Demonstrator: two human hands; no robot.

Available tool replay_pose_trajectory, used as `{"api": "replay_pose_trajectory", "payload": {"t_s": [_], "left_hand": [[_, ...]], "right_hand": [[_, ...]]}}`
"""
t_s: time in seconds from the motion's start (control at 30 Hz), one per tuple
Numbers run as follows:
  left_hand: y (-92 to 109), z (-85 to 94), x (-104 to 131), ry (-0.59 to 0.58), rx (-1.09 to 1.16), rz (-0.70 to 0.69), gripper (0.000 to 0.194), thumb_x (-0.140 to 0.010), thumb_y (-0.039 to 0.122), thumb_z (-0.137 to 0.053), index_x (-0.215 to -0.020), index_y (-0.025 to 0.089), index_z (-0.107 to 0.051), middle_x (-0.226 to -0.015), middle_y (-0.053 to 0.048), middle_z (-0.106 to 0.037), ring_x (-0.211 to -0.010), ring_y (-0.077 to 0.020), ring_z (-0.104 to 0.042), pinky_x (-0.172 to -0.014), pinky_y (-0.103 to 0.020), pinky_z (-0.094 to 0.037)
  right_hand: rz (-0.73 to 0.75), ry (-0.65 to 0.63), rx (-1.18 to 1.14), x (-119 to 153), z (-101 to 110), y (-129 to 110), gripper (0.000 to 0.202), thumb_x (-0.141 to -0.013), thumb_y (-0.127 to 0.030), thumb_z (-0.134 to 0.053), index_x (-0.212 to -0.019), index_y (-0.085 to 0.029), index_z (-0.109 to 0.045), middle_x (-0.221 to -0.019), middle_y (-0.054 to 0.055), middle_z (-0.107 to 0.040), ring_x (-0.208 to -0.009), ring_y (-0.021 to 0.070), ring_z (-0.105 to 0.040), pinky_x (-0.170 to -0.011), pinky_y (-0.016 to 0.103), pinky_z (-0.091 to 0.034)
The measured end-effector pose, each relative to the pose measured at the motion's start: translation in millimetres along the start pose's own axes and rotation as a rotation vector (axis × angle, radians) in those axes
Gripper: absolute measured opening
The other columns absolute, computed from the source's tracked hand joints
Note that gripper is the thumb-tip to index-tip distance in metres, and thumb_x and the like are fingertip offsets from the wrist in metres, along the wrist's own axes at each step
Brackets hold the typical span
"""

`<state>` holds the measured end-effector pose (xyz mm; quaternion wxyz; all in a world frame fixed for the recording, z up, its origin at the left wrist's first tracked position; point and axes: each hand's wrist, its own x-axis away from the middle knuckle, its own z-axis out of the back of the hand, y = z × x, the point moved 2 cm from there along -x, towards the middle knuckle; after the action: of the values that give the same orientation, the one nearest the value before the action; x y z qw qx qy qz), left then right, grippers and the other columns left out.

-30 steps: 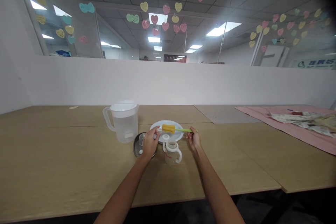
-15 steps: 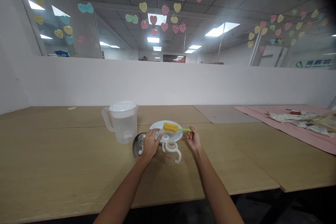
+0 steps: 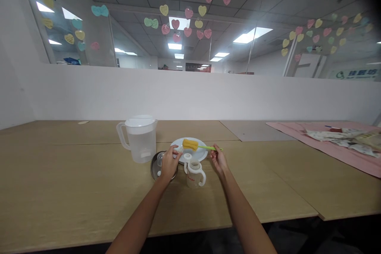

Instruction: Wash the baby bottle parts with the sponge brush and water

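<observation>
My right hand [image 3: 219, 159] is closed round the green handle of a bottle brush [image 3: 190, 144], whose yellow sponge head points left above a white plate [image 3: 203, 156]. My left hand [image 3: 169, 162] pinches a small translucent piece [image 3: 180, 149] at the plate's left side; its exact kind is too small to tell. Just in front of the plate stands a clear baby bottle [image 3: 194, 178] with white handles and an open top. A round metal dish [image 3: 154, 168] sits partly under my left hand, with a clear cap [image 3: 160, 158] and a small white part in it.
A translucent pitcher [image 3: 141, 143] with a lid and liquid inside stands behind the dish on the left. On the far right a pink cloth [image 3: 293, 135] bears several packets. The wooden table [image 3: 89, 190] ends at a white wall [image 3: 190, 95] at the back.
The brush's sponge head has shifted slightly left, and my right hand has moved a little with it. My left hand stays near the plate's left edge.
</observation>
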<state>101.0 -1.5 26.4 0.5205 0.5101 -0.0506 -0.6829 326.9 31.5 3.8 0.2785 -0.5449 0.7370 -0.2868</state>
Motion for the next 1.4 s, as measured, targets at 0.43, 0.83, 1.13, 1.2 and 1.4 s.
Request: {"api": "replay_pose_trajectory", "payload": {"t_s": [0.43,0.83,1.13,1.2,1.4], "left_hand": [[-1.5,0.6,-1.6,0.017,0.067,0.057,0.027,-0.072,0.034,-0.055,-0.094,0.018,-0.053,-0.069,0.0,-0.065,-0.067,-0.0173,-0.061,-0.066,-0.028,-0.043],[3.4,4.0,-1.1,0.013,0.047,0.026,0.014,-0.07,0.032,-0.058,-0.071,0.019,-0.055,-0.069,0.0,-0.065,-0.068,-0.015,-0.061,-0.065,-0.026,-0.044],[3.3,4.6,-1.6,0.047,0.097,0.066,0.015,-0.071,0.033,-0.055,-0.071,0.018,-0.055,-0.069,-0.001,-0.064,-0.068,-0.0157,-0.061,-0.066,-0.027,-0.045],[2.9,4.4,-1.5,0.059,0.117,0.045,0.02,-0.072,0.037,-0.054,-0.075,0.018,-0.055,-0.071,-0.002,-0.064,-0.07,-0.0163,-0.061,-0.067,-0.028,-0.045],[-1.0,1.6,-1.4,0.045,0.175,-0.012,0.029,-0.081,0.033,-0.04,-0.1,0.018,-0.056,-0.091,-0.005,-0.064,-0.085,-0.0173,-0.059,-0.078,-0.03,-0.044]], "right_hand": [[0.038,-0.054,0.071,-1.3,-0.1,1.4,0.02,-0.066,-0.033,-0.066,-0.064,-0.016,-0.055,-0.044,-0.006,-0.051,-0.037,0.0053,-0.047,-0.036,0.014,-0.041],[0.047,0.022,0.025,-0.4,-0.7,-1.7,0.018,-0.065,-0.03,-0.067,-0.061,-0.016,-0.055,-0.04,-0.007,-0.048,-0.035,0.0041,-0.043,-0.035,0.013,-0.041],[0.046,-0.044,0.148,1.1,-4.3,0.3,0.023,-0.066,-0.035,-0.066,-0.061,-0.015,-0.055,-0.039,-0.006,-0.049,-0.033,0.0055,-0.044,-0.036,0.016,-0.043],[0.061,-0.024,0.126,0.9,-4.0,-1.8,0.022,-0.067,-0.035,-0.065,-0.061,-0.016,-0.054,-0.039,-0.007,-0.048,-0.033,0.0055,-0.045,-0.036,0.015,-0.043],[-0.039,-0.085,0.093,2.4,-6.2,0.6,0.02,-0.065,-0.032,-0.066,-0.063,-0.014,-0.057,-0.04,-0.006,-0.05,-0.034,0.0048,-0.044,-0.034,0.014,-0.041]]}}
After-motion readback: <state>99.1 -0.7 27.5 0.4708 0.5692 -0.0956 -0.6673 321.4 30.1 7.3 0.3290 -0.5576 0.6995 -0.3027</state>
